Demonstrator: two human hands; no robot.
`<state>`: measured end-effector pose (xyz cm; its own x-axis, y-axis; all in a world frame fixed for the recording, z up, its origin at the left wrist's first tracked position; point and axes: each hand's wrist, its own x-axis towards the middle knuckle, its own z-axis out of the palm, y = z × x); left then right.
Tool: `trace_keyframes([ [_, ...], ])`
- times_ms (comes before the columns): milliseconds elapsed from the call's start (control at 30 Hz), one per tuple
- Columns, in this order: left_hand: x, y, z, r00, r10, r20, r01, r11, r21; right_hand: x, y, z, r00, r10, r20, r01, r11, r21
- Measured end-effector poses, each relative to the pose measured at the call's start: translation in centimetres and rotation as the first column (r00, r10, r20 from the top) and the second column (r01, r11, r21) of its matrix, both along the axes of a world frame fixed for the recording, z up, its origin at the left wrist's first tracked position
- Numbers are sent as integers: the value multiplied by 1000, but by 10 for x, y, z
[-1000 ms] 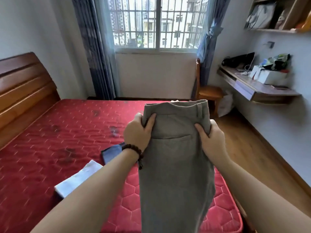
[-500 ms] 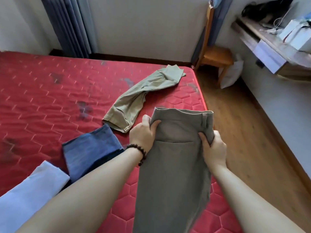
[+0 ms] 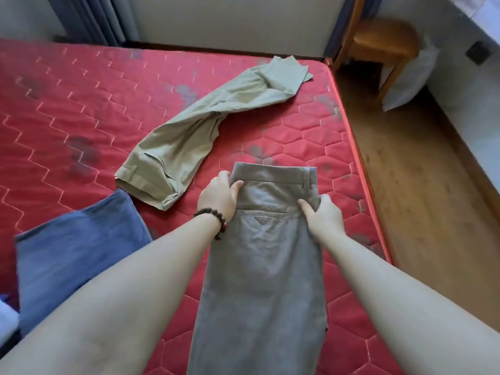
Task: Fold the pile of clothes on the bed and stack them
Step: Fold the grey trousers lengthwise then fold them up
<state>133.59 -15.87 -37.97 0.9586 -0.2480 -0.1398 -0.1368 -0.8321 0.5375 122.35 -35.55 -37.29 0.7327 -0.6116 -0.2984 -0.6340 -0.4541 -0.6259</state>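
Grey trousers (image 3: 267, 255), folded lengthwise with the back pocket up, stretch from near the mattress's right side toward me. My left hand (image 3: 219, 197) grips the left edge just below the waistband. At the right edge, beside the pocket, my right hand (image 3: 323, 216) pinches the cloth. Olive-green trousers (image 3: 205, 128) lie crumpled and unfolded on the red mattress (image 3: 67, 109) beyond my hands. A folded blue garment (image 3: 75, 253) lies at the left, and a corner of a white one (image 3: 6, 319) shows at the left edge.
The mattress's right edge (image 3: 359, 169) runs close to the grey trousers, with wooden floor (image 3: 422, 212) beyond it. A wooden chair (image 3: 378, 41) and a white bag (image 3: 408, 79) stand at the far right by the wall. Curtains (image 3: 94, 17) hang at the far left.
My view has tipped down from the window to the bed. Both hands have lowered the grey trousers toward the mattress, keeping the same grip.
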Motion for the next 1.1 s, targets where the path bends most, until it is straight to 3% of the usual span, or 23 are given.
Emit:
trace_keyframes([
  [67, 0, -2, -48, 982, -25, -189, 45, 994, 102, 2, -9, -38, 976, 83, -199, -78, 996, 34],
  [133, -10, 0, -88, 957, -7, -290, 66, 978, 196, -3, -13, -69, 951, 125, -284, -117, 992, 46],
  [233, -29, 7, -122, 962, 29, -270, 53, 954, 294, -14, -8, -101, 936, 94, -339, -96, 995, 8],
  [367, -40, 6, -137, 959, 125, -253, -63, 968, 241, -22, 13, -131, 953, -50, -299, 16, 993, -115],
  [433, -43, 5, -140, 960, 112, -255, -45, 966, 255, -23, 23, -139, 956, -99, -275, 56, 985, -161],
  [633, -33, 7, -122, 993, 81, -90, -62, 978, 199, -13, 16, -129, 986, -79, -145, 44, 972, -233],
  [800, 28, -14, -92, 981, 126, 150, -135, 990, 47, 57, -19, -93, 998, -15, 62, 34, 949, -313],
  [900, 62, -30, -86, 945, 185, 271, -227, 965, 132, 95, -42, -80, 1000, 10, -20, -17, 924, -383],
  [967, 61, -37, -94, 950, 99, 296, -172, 957, 232, 98, -41, -85, 995, 74, -74, -102, 851, -515],
  [1067, 29, -50, -113, 925, -170, 340, 86, 965, 249, 85, -7, -112, 947, 322, -16, -263, 745, -613],
  [1100, 15, -56, -122, 926, -264, 270, 195, 946, 260, 79, 7, -125, 917, 398, 5, -309, 720, -621],
])
